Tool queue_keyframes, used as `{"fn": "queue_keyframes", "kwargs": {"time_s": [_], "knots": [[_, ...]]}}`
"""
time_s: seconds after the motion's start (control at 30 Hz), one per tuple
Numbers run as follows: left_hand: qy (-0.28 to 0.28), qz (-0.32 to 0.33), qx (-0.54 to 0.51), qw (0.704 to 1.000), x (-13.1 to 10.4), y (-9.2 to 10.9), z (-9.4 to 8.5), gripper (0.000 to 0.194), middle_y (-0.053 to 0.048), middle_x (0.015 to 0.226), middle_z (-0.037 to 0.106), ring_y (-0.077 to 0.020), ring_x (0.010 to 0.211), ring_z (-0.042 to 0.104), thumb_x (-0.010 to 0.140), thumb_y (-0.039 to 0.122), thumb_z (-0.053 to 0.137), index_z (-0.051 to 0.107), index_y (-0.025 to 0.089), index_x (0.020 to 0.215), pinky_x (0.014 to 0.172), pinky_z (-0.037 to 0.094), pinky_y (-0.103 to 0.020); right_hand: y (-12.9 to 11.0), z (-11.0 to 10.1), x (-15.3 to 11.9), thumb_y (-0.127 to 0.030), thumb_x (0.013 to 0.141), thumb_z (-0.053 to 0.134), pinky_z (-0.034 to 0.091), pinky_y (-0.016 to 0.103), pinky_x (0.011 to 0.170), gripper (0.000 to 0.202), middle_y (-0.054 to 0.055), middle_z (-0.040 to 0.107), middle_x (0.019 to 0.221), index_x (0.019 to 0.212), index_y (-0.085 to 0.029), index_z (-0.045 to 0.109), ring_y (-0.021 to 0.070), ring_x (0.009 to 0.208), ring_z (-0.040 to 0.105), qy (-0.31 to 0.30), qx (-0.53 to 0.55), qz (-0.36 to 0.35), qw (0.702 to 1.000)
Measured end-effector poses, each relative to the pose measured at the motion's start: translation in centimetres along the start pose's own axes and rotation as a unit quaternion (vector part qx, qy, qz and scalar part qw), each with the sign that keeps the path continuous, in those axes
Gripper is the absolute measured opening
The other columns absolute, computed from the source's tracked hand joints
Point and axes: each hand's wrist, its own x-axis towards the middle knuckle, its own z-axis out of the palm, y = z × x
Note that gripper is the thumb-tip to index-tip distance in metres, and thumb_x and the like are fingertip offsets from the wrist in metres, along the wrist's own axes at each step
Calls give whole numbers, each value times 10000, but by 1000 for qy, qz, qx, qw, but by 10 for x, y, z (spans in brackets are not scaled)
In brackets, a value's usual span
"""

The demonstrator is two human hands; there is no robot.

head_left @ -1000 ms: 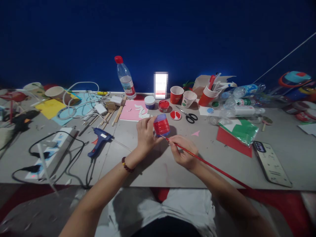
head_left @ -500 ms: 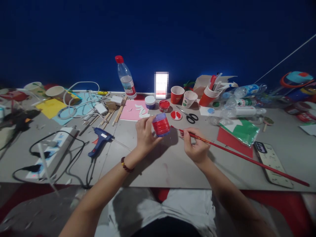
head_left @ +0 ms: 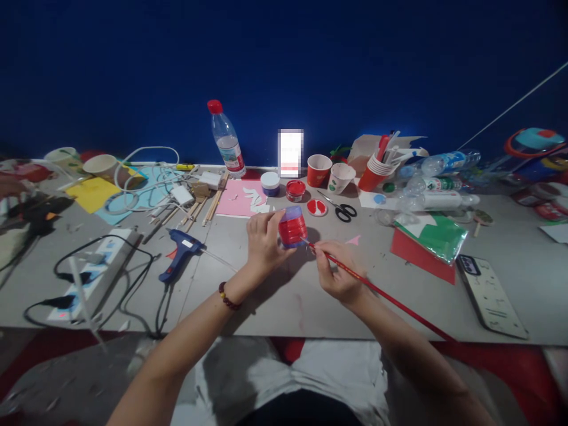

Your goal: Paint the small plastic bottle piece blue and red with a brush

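Slightly tilted above the table, a small ribbed cup-like piece (head_left: 293,229) has a red-painted middle band and bluish-purple ends. My left hand (head_left: 265,242) is closed around its left side. My right hand (head_left: 341,272) pinches a long red paintbrush (head_left: 377,290) near the bristle end, and the tip touches the piece's lower right side. Behind them stand an open jar of red paint (head_left: 295,190) and its red-smeared lid (head_left: 317,207). A jar with a white lid (head_left: 270,184) is beside the paint.
Black-handled scissors (head_left: 344,211) lie behind my right hand. A blue glue gun (head_left: 181,251) and a power strip (head_left: 95,272) with cables are at left. A bottle (head_left: 227,142), paper cups (head_left: 319,170), a lit screen (head_left: 290,154) and a phone (head_left: 491,296) are around.
My right hand has moved left and slightly down, bringing the brush tip from beside the painted piece onto it. The piece has shifted slightly right in my left hand.
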Motion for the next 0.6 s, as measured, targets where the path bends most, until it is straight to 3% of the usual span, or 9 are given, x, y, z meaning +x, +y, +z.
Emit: {"fn": "queue_keyframes", "kwargs": {"time_s": [0.27,0.47,0.6], "knots": [[-4,25,3,1000,-2,1,0,720,-166,1150,590,-334,1070,522,725,539,743,556,161,1309,955,377,-485,-3,10,-11,-62,885,588,616,326,738,234,62,739,891,1071,-202,617,192,811,708,-28,91,-7,995],[-5,22,11,1000,-2,2,1,781,-166,1165,590,-337,1076,518,691,628,755,560,175,1298,968,372,-491,-5,6,1,-80,912,539,608,300,726,196,39,729,822,1026,-214,626,185,788,721,-23,55,14,998],[25,42,19,999,-2,1,3,767,-155,1135,600,-318,1046,523,687,572,785,549,168,1294,940,392,-468,-7,3,9,-91,922,523,600,284,686,176,24,727,771,977,-221,628,174,722,722,11,31,19,999]]}}
